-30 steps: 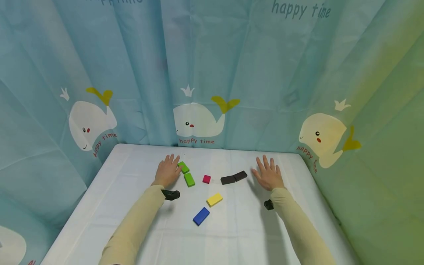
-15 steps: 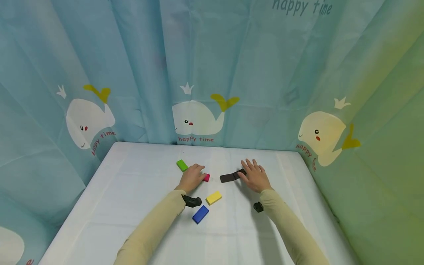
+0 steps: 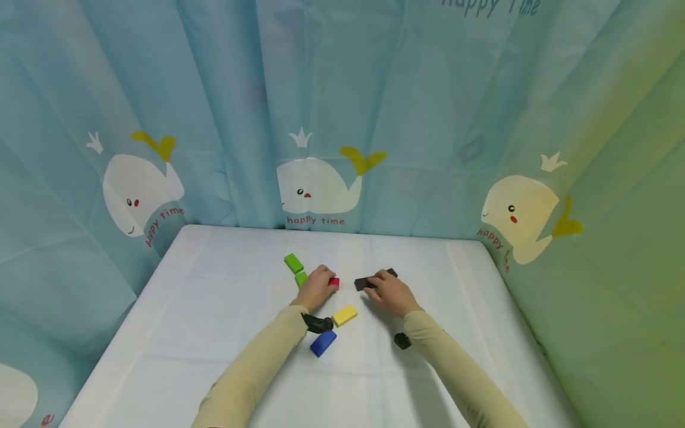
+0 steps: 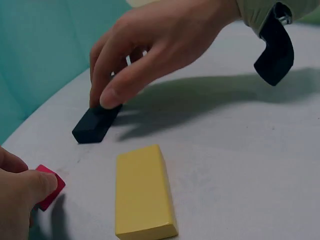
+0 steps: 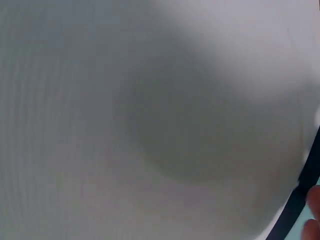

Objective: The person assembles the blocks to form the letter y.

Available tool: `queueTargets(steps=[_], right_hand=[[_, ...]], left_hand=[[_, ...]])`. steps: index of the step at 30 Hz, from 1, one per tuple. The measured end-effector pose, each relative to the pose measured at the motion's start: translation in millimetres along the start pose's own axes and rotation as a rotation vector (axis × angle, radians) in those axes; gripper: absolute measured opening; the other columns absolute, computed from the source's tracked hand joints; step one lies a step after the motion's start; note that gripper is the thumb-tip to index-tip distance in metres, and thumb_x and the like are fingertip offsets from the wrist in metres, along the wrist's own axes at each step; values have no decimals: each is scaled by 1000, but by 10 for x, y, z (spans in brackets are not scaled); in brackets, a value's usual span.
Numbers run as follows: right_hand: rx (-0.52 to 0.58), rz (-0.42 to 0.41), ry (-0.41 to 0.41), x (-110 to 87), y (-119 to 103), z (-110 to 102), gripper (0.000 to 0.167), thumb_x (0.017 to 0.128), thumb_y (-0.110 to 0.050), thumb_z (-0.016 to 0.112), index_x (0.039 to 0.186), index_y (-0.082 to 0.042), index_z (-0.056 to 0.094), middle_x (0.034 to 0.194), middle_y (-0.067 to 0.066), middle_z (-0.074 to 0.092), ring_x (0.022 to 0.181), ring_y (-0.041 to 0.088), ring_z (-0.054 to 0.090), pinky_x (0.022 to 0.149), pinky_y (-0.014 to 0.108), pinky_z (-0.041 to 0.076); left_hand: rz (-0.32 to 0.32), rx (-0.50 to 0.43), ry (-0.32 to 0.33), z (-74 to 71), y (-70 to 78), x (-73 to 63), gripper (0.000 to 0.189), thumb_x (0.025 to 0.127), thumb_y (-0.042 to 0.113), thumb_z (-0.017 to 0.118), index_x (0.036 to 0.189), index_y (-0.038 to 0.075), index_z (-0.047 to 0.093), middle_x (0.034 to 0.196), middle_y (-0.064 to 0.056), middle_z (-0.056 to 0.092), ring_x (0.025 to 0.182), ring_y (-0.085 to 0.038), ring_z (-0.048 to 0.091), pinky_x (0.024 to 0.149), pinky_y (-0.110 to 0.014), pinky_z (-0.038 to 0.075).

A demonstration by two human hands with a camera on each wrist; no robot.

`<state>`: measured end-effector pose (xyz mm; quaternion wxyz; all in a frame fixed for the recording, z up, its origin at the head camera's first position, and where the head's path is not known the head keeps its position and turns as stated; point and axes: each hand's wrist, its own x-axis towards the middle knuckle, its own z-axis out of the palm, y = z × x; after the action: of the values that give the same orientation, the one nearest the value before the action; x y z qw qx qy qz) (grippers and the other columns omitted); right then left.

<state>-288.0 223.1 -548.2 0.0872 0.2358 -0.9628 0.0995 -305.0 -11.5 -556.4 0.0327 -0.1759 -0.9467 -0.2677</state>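
Small coloured blocks lie on a white-covered table. My left hand (image 3: 314,288) pinches the small red block (image 3: 335,283) between thumb and fingers; the left wrist view shows the thumb on that red block (image 4: 59,186). My right hand (image 3: 395,294) has its thumb and fingers on the near black block (image 3: 361,285), gripping its right end. A second black block (image 3: 393,273) lies just behind those fingers, partly hidden. Nearest the left hand are two green blocks, one whole (image 3: 293,263) and another green block (image 3: 301,278) partly covered by the hand.
A yellow block (image 3: 345,315) lies between the two forearms, with a blue block (image 3: 323,343) closer to me, beside the left wrist camera (image 3: 318,324). Behind the table (image 3: 241,255) hangs a blue-green curtain (image 3: 230,119) with whale prints.
My left hand has moved right from the green blocks to the red block and pinched it. My right hand has come left, its spread fingers closing on the near black block.
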Motion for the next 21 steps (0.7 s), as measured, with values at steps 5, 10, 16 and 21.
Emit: queueTargets(steps=[5,10,16,21], right_hand=[[22,61,-74,65,-132,39,43,96,-38,62,122,-4,67,122,13,59,109,29,59,89,45,51],[93,90,-46,138,-211,77,44,95,-33,64,125,0,64,130,18,55,118,36,54,96,50,47],[119,189,-1,221,-142,164,49,94,-32,65,131,-1,58,138,24,48,122,43,50,96,55,45],[135,266,-31,217,49,152,51,95,-33,63,132,1,55,141,26,45,127,45,45,98,61,41]], left_hand=[[-35,-38,-26,-9,14,-26,28,90,12,71,115,0,68,108,-11,61,96,-20,60,88,-33,51],[-44,-53,-9,-15,23,-38,25,90,11,71,113,0,68,105,-11,61,94,-20,60,87,-34,51],[-34,-35,6,29,9,-10,22,90,11,71,110,1,69,102,-9,61,90,-19,59,84,-32,51],[-56,-37,-4,41,20,0,22,90,9,71,110,1,70,100,-8,61,89,-18,58,83,-31,51]])
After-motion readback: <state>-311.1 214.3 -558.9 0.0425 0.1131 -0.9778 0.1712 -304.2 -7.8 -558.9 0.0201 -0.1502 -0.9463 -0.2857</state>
